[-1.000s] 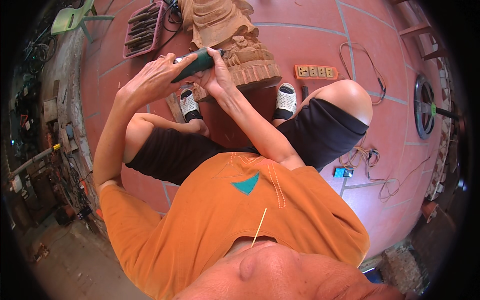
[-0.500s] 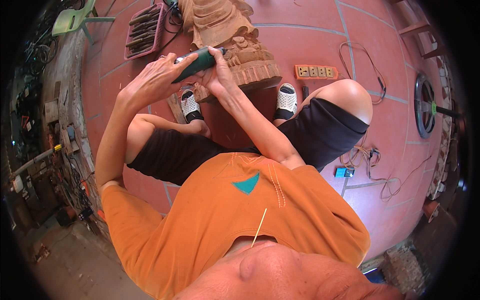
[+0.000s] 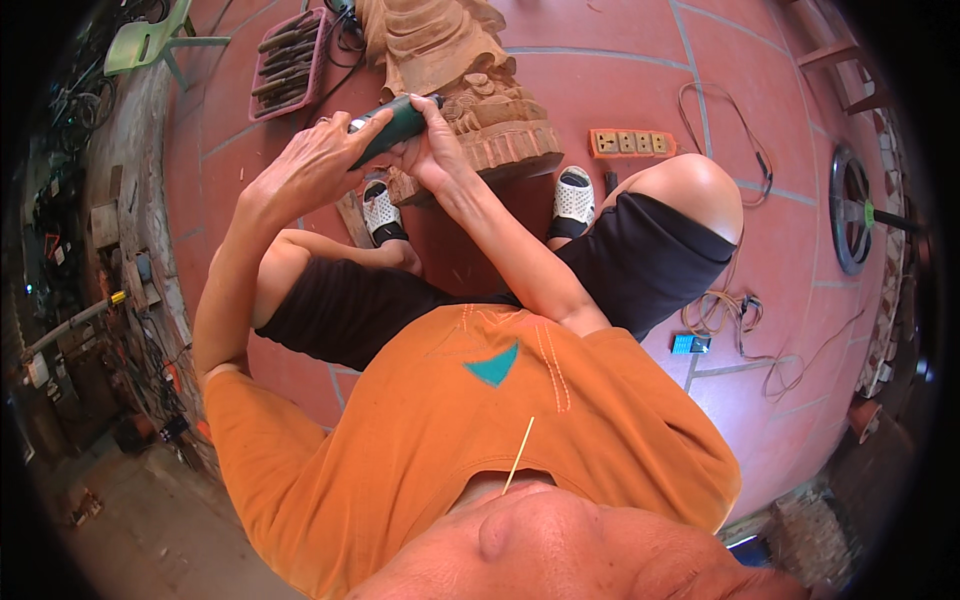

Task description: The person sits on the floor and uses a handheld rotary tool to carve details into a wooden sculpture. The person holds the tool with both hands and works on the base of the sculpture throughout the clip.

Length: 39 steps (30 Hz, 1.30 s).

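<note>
A dark green handheld power tool with a rounded cylindrical body (image 3: 398,128) is held between both hands at the near edge of a carved wooden statue (image 3: 480,105). My left hand (image 3: 318,152) wraps over its rear end. Around the front part of the body closes my right hand (image 3: 434,150), its thumb along the top. The tool's dark nose points right, toward the carved folds and base of the statue; whether a bit touches the wood I cannot tell. The statue lies on the floor just beyond my feet.
A pink basket (image 3: 257,100) of chisel-like tools stands far left, near a green plastic chair (image 3: 150,45). An orange power strip (image 3: 632,144) lies right of the statue. Cables (image 3: 715,312) and a small blue phone-like object (image 3: 690,344) lie on the tiles near my right knee.
The tool and both hands have shifted very slightly; the grip is the same. Nothing else has visibly moved.
</note>
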### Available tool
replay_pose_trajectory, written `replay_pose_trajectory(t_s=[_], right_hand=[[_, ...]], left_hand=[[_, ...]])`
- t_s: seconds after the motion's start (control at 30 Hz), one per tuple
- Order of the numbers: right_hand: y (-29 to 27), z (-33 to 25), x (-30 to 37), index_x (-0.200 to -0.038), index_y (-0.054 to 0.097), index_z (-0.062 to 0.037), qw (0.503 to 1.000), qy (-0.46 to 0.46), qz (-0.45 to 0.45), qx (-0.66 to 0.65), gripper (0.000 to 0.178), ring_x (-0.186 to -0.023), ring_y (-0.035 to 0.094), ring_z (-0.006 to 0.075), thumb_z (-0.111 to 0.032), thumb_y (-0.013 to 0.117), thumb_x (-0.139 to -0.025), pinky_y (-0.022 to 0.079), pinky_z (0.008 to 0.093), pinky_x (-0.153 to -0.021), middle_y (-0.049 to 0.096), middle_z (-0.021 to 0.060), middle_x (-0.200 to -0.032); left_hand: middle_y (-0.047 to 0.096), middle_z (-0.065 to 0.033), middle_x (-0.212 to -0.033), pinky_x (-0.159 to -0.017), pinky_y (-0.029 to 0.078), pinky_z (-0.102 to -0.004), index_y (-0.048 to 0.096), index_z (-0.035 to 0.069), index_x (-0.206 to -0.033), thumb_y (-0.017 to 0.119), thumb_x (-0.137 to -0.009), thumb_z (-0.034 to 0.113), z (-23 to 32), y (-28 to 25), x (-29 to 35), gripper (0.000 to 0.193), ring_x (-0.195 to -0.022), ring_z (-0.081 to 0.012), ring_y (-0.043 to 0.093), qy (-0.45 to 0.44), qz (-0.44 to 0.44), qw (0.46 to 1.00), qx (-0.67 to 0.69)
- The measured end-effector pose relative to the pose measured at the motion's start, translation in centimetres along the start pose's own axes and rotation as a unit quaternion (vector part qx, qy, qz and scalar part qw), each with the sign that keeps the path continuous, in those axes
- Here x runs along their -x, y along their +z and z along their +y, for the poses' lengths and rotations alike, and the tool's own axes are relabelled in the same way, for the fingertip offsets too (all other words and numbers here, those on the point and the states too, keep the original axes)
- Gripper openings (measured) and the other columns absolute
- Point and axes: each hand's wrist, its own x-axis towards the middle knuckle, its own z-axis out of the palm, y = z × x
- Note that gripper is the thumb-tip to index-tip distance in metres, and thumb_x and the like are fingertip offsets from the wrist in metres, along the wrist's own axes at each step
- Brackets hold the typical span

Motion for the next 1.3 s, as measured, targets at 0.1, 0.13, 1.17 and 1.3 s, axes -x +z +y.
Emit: replay_pose_trajectory(t_s=[0.1, 0.13, 1.17, 1.3], right_hand=[[0.0, 0.1, -0.1, -0.118, 0.049, -0.0103, 1.0, 0.003, -0.005, 0.003, 0.043, -0.092, 0.072, 0.0329, -0.045, 0.055, -0.095, 0.063, 0.0507, -0.062, 0.068, 0.0179, -0.108], [0.0, 0.1, -0.1, -0.119, 0.049, -0.01, 1.0, 0.003, -0.004, 0.0, 0.043, -0.091, 0.072, 0.0331, -0.046, 0.055, -0.095, 0.063, 0.0508, -0.062, 0.068, 0.0181, -0.108], [1.2, -0.1, 1.5, -0.118, 0.047, -0.0041, 0.999, -0.026, 0.022, 0.004, 0.047, -0.096, 0.071, 0.0358, -0.046, 0.049, -0.098, 0.063, 0.0526, -0.068, 0.067, 0.023, -0.112], [1.2, -0.1, 1.6, -0.117, 0.047, -0.0047, 0.999, -0.028, 0.031, 0.008, 0.046, -0.096, 0.071, 0.0355, -0.047, 0.05, -0.098, 0.064, 0.0524, -0.068, 0.067, 0.022, -0.114]], left_hand=[[0.056, -0.0204, -0.105, -0.083, 0.05, -0.0462, 0.035, 0.018, -0.152, 0.071, -0.085, 0.013, 0.0, 0.0, 0.1, 0.077, -0.094, -0.0372, 0.061, -0.006, -0.005, 1.0, -0.002], [0.056, -0.0204, -0.105, -0.083, 0.05, -0.0462, 0.035, 0.018, -0.153, 0.07, -0.084, 0.012, -0.1, 0.0, 0.1, 0.077, -0.095, -0.0373, 0.061, -0.005, -0.004, 1.0, -0.002], [0.06, -0.0223, -0.105, -0.083, 0.052, -0.0457, 0.039, 0.018, -0.15, 0.074, -0.081, 0.012, -0.8, 0.0, -0.6, 0.077, -0.096, -0.0391, 0.064, 0.037, 0.011, 0.999, 0.029], [0.06, -0.0223, -0.106, -0.084, 0.052, -0.0456, 0.038, 0.017, -0.15, 0.074, -0.08, 0.011, -1.0, 0.3, -0.6, 0.078, -0.097, -0.039, 0.063, 0.039, 0.011, 0.999, 0.03]])
